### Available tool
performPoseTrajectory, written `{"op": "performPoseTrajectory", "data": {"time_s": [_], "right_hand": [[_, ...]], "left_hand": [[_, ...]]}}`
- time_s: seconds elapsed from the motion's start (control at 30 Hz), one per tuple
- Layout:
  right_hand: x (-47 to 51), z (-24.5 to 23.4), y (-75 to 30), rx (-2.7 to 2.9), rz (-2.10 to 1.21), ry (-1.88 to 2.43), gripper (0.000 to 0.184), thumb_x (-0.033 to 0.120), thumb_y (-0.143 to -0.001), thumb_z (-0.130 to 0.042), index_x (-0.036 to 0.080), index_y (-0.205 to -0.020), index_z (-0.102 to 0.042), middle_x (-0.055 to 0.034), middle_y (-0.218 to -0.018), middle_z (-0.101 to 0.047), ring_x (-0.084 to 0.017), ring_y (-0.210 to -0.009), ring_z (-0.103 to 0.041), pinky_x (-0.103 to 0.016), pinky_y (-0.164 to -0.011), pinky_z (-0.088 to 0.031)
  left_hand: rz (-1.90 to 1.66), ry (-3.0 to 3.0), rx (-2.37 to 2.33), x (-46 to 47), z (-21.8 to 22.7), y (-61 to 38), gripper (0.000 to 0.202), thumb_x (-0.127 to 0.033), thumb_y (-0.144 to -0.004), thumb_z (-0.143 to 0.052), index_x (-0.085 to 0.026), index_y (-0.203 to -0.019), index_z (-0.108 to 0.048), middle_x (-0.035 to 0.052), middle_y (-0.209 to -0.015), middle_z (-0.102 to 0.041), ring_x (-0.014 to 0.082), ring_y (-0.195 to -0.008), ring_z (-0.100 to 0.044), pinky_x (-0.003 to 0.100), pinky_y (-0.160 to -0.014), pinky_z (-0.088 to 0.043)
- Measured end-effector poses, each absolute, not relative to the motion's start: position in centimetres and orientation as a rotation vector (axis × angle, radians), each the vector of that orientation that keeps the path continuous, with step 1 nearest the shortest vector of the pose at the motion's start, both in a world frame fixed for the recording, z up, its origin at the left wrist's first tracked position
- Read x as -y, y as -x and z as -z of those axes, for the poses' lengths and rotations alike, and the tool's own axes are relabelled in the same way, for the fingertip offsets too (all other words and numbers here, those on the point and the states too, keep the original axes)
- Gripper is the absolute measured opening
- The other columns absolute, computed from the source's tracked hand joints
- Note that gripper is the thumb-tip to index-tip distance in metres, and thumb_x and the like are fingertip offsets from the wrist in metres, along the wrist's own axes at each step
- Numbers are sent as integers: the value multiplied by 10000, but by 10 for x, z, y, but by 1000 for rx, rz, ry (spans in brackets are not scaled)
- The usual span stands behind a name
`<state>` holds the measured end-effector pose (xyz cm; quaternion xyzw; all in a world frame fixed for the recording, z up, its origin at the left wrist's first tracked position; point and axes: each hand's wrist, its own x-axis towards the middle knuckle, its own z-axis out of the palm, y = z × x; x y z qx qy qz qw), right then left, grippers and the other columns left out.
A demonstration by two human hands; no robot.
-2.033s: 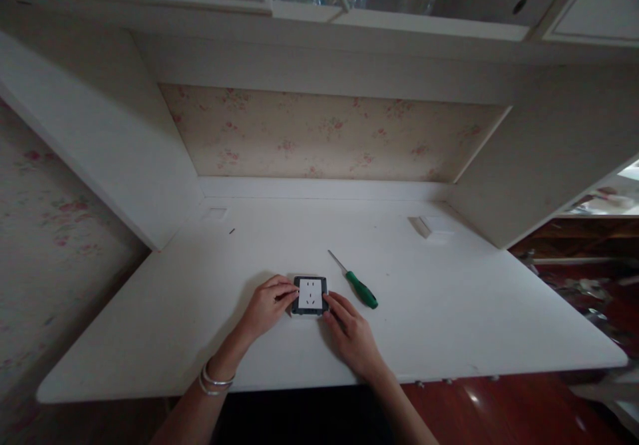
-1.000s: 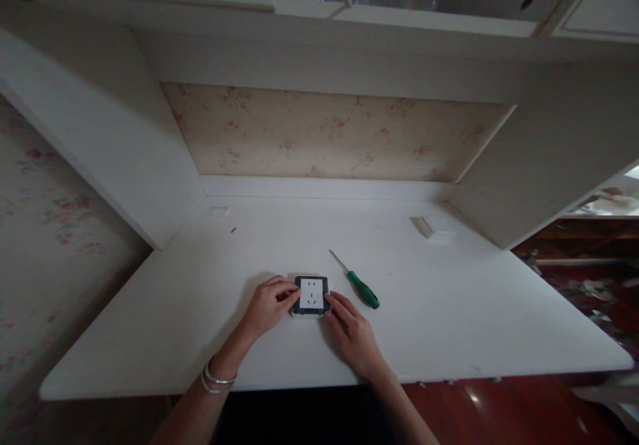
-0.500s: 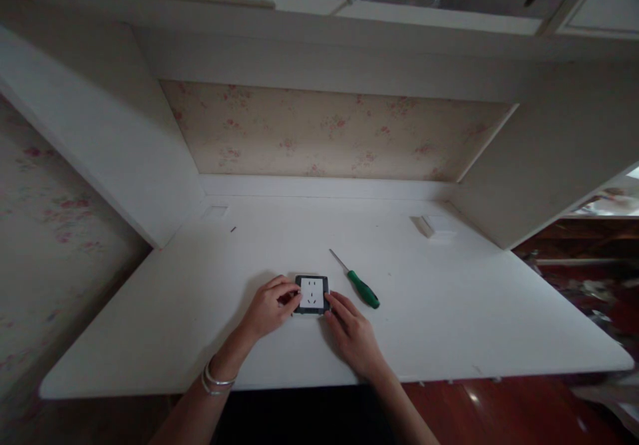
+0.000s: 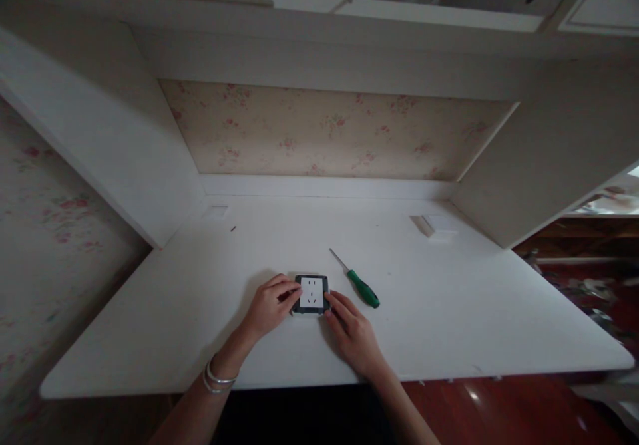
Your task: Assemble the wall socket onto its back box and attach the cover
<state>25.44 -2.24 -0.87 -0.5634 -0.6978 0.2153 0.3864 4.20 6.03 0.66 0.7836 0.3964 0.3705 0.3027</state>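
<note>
A wall socket (image 4: pixel 311 293) with a white face and dark frame lies face up on the white desk, near its front edge. My right hand (image 4: pixel 352 330) grips its right side, fingers at the edge and thumb low. My left hand (image 4: pixel 269 305) is closed in a pinch at the socket's left edge. Whatever sits between those fingertips is too small or hidden to make out. To the right of the socket rests a screwdriver (image 4: pixel 363 288) with a green handle, its tip pointing to the back left.
A white box-like piece (image 4: pixel 439 227) stands at the back right of the desk (image 4: pixel 479 312). Toward the back left lie a small dark sliver (image 4: pixel 233 229) and a flat white piece (image 4: pixel 217 211). Side panels flank the desk, and a cabinet (image 4: pixel 409 16) hangs above.
My left fingertips have shifted very slightly at the socket's left edge. The socket, my right hand and the screwdriver stay where they were.
</note>
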Motion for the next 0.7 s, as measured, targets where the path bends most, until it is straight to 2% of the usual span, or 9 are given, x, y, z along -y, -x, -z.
{"op": "performPoseTrajectory", "data": {"time_s": [0.23,0.7], "right_hand": [[23,7,-255,1779,-542,1441,365,306,-945,-436,256,-1294,-532,-72,-1312,-522,-222,-1151,-539,-380,-993,-453],[23,7,-255,1785,-526,1432,361,301,-943,-439,263,-1288,-539,-68,-1309,-525,-216,-1151,-542,-362,-993,-452]], "left_hand": [[-937,-2004,-1013,-62,-5,-40,215,-275,-901,-524,-198,-992,-702,66,-936,-624,152,-823,-610,227,-639,-535],[-966,-2102,-1086,-62,-5,-41,167,-248,-879,-561,-195,-925,-713,51,-874,-642,134,-746,-604,219,-630,-504]]}}
